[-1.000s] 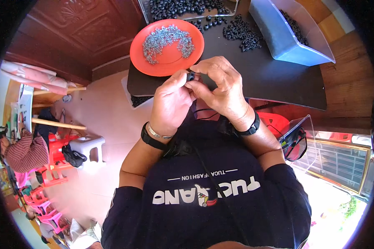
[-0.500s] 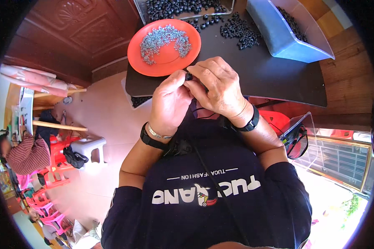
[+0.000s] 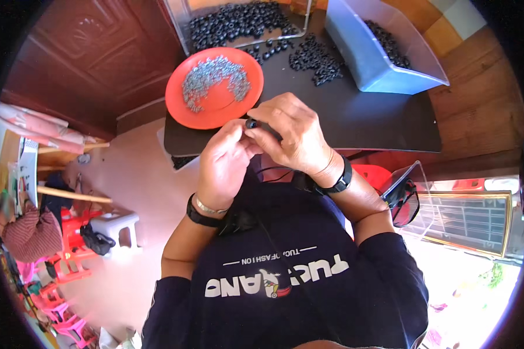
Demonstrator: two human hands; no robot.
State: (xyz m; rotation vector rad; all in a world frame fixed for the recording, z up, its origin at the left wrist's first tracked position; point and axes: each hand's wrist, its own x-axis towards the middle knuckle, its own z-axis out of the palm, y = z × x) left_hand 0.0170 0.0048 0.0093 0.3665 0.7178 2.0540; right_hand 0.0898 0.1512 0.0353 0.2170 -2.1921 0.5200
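Observation:
A small round black part (image 3: 251, 124), like a knob or cap, is pinched at the fingertips in front of my chest. My right hand (image 3: 294, 134) has its thumb and forefinger closed round it. From the other side my left hand (image 3: 222, 163) is closed against it, palm partly turned up; its fingertips are partly hidden. Just beyond the hands, an orange-red plate (image 3: 218, 113) carries many tiny silver metal pieces (image 3: 206, 78), too small to name exactly. Several loose black parts (image 3: 317, 58) lie on the dark table (image 3: 378, 119) to the plate's right.
A clear bin (image 3: 180, 26) of larger black parts stands behind the plate. At the far right, a blue-tinted translucent bin (image 3: 390, 78) holds more. Another container (image 3: 183, 163) sits below the table's left edge. A seated person (image 3: 38, 232) and plastic stools (image 3: 113, 224) are off left.
The view has shifted, so table and plate sit lower and further left. Both hands stay together at the black part, which now shows more of its rounded face.

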